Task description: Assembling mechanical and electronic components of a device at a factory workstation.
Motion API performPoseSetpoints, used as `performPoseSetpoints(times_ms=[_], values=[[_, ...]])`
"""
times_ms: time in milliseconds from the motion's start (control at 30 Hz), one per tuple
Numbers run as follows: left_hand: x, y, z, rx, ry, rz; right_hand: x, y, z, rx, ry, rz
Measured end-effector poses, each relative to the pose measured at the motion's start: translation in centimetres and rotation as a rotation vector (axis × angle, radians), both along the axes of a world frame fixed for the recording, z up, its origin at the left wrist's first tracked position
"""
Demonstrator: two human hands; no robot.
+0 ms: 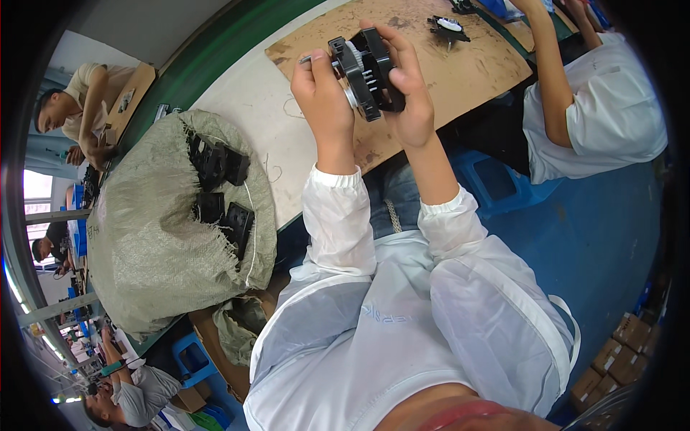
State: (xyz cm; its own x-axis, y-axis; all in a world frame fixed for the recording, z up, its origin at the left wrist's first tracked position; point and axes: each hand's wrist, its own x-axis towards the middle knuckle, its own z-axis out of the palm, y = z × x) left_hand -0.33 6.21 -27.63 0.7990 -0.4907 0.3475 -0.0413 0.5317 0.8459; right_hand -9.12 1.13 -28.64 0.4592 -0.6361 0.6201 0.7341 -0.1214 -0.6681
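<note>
White sleeves (402,287) rise to the left hand (323,90) and right hand (410,93), both clasping a black plastic fan (366,72) above the cardboard sheet (431,65), with a sack (158,237) of similar black parts left of that sheet.

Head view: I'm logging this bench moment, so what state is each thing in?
Black square plastic fan frame: lifted off the bench, held by both hands.
Left hand: closed on the frame.
Right hand: closed on the frame.
Grey woven sack: open, black parts showing.
</note>
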Motion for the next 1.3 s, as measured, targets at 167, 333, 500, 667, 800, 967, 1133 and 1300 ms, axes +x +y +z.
performPoseSetpoints(times_ms=[167, 333, 500, 667, 800, 967, 1133, 1300], values=[[-0.7, 0.4, 0.6, 0.030, -0.052, 0.035, -0.1, 0.0, -0.1, -0.009, 0.081, -0.015], [-0.3, 0.3, 0.0, 0.153, -0.139, 0.047, -0.3, -0.3, -0.3, -0.038, 0.134, 0.016], [-1.0, 0.3, -0.1, 0.137, -0.129, 0.036, -0.4, 0.1, -0.2, -0.058, 0.166, 0.009], [0.0, 0.6, -1.3, 0.207, -0.018, -0.062, -0.1, 0.2, -0.4, -0.091, 0.280, -0.071], [0.0, 1.9, -1.1, 0.216, -0.164, -0.292, 0.3, -0.3, 0.1, 0.150, 0.255, -0.072], [1.0, 4.9, 1.0, 0.255, -0.186, -0.206, 1.2, -1.7, 0.9, 0.121, 0.227, -0.021], [2.7, 7.5, 1.4, 0.194, -0.195, -0.163, 2.0, -5.4, 1.0, 0.071, 0.450, 0.451], [6.3, 9.4, 1.4, 0.466, -0.502, 0.306, 10.3, -9.6, 1.5, 0.093, 0.522, 0.672]])
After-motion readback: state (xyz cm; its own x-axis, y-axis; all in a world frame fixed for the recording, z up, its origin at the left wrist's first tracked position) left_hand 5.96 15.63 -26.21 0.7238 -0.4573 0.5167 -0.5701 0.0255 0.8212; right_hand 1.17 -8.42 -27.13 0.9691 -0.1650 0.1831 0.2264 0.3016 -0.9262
